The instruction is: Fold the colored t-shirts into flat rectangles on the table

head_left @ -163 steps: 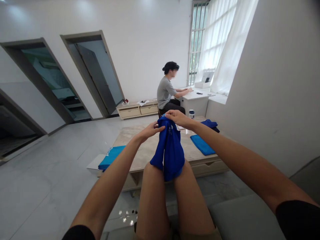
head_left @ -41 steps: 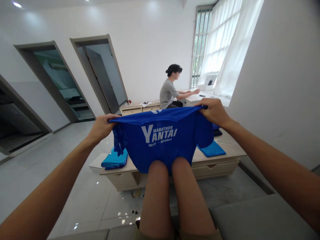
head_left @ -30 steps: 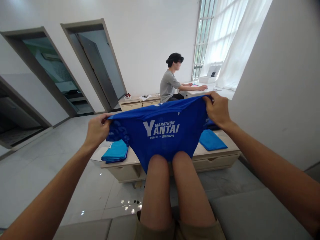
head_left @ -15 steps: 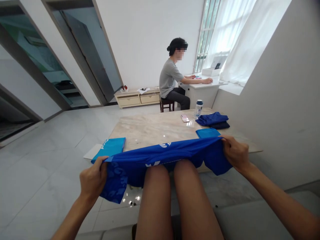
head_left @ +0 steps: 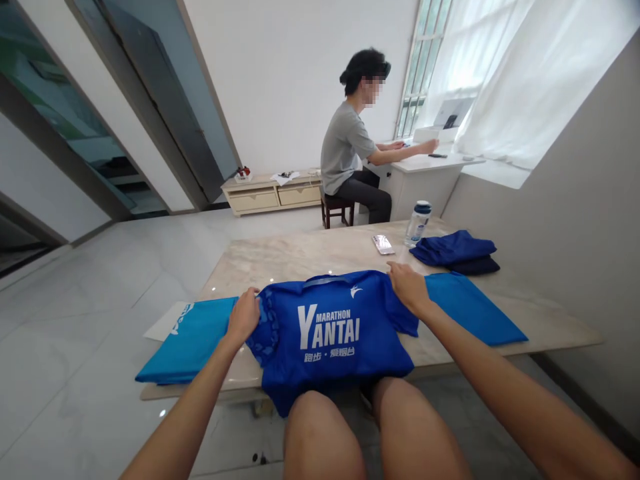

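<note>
A royal blue T-shirt (head_left: 330,373) lies spread on the near part of the table, its printed "Marathon Yantai" side up and its collar away from me. Its lower part hangs over the near edge by my knees. My left hand (head_left: 244,316) is closed on the shirt by the left shoulder, above the patterned sleeve. At the opposite shoulder, my right hand (head_left: 411,288) has its fingers pinched on the cloth; the fingertips are partly hidden. A lighter blue folded cloth (head_left: 200,337) with white lettering lies left of the shirt, and another blue folded cloth (head_left: 473,310) lies right.
Farther back on the marble-look table (head_left: 280,257) are a phone (head_left: 383,245), a water bottle (head_left: 417,225) and a crumpled dark blue garment (head_left: 453,250). Beyond it, a person (head_left: 345,147) sits on a stool at a white desk (head_left: 425,180). A low cabinet (head_left: 275,195) stands along the wall.
The shirt was stretched between my hands above my knees; it has come down onto the table with its print facing up. My hands have moved closer together.
</note>
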{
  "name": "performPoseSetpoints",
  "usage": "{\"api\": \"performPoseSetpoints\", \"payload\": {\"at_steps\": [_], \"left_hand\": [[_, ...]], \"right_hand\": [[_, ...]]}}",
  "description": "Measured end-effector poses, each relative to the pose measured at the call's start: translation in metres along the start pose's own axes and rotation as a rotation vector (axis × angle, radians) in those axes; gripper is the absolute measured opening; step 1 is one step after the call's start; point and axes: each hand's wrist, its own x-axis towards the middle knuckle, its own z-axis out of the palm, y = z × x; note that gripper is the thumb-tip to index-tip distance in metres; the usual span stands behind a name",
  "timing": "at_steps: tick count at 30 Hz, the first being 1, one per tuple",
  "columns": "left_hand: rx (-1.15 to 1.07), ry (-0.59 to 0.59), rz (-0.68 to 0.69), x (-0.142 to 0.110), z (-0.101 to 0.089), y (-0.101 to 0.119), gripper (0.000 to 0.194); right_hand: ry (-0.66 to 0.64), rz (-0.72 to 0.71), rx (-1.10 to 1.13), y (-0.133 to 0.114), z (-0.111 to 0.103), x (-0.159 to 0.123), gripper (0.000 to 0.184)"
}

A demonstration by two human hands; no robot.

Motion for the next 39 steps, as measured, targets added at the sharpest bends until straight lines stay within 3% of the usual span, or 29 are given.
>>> {"api": "performPoseSetpoints", "payload": {"at_steps": [5, 8, 11, 19, 30, 35, 39], "left_hand": [[-0.056, 0.033, 0.259, -0.045, 0.081, 0.019, 0.053], [-0.118, -0.068, 0.279, -0.065, 0.104, 0.025, 0.056], [-0.102, -0.119, 0.208, -0.064, 0.112, 0.023, 0.062], [0.034, -0.108, 0.155, -0.021, 0.126, 0.022, 0.067], [-0.006, -0.136, 0.160, 0.105, 0.157, 0.029, 0.072], [-0.057, -0.149, 0.181, 0.156, 0.165, 0.006, 0.072], [-0.031, -0.082, 0.035, 0.167, 0.150, -0.022, 0.065]], "right_hand": [[-0.110, -0.151, 0.112, -0.039, 0.067, -0.060, 0.053], [-0.215, -0.157, 0.188, -0.054, 0.091, -0.089, 0.059], [-0.243, -0.085, 0.177, -0.058, 0.103, -0.091, 0.066], [-0.249, -0.063, 0.078, -0.046, 0.123, -0.041, 0.069], [-0.243, -0.150, 0.043, -0.021, 0.168, 0.083, 0.073], [-0.243, -0.191, 0.045, -0.004, 0.187, 0.128, 0.074], [-0.230, -0.164, 0.047, -0.009, 0.181, 0.135, 0.071]]}}
